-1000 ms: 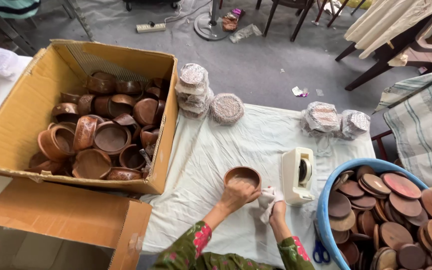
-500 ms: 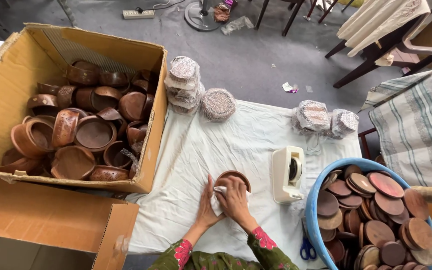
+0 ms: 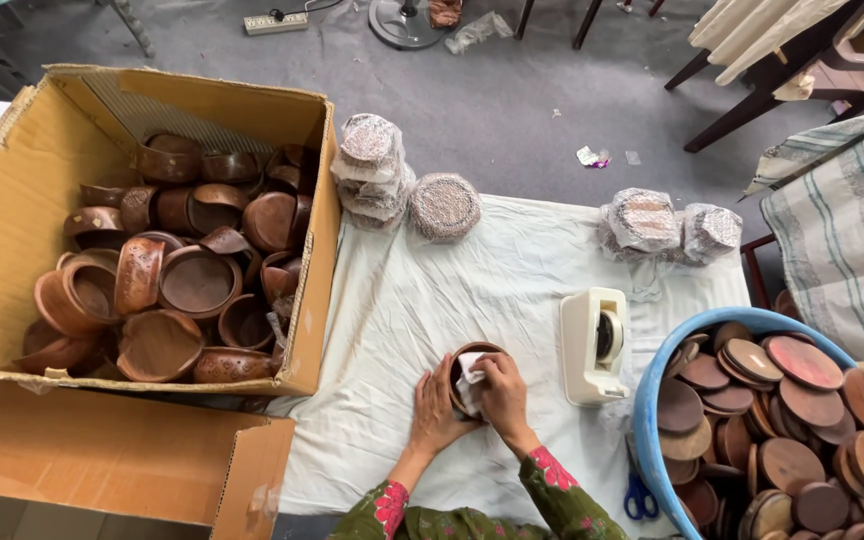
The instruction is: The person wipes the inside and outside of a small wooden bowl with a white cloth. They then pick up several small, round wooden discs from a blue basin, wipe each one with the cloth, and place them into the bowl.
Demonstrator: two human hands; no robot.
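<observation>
My left hand [image 3: 435, 410] cups a small brown wooden bowl [image 3: 464, 356] from the left, tilting it on the white cloth-covered table [image 3: 492, 270]. My right hand [image 3: 501, 393] presses a white rag [image 3: 469, 381] inside the bowl. Both hands are at the table's near edge, just left of a white tape dispenser [image 3: 594, 345].
A big cardboard box [image 3: 22, 190] full of wooden bowls [image 3: 192, 280] stands at the left. A blue tub [image 3: 652, 380] of round wooden lids [image 3: 787, 400] is at the right, with blue-handled scissors [image 3: 637, 497] beside it. Wrapped bowl bundles [image 3: 377, 170] and wrapped bundles [image 3: 667, 228] sit at the table's far edge.
The bowl has tipped up onto its side. My left hand has come around its left side and my right hand has pushed the rag inside it.
</observation>
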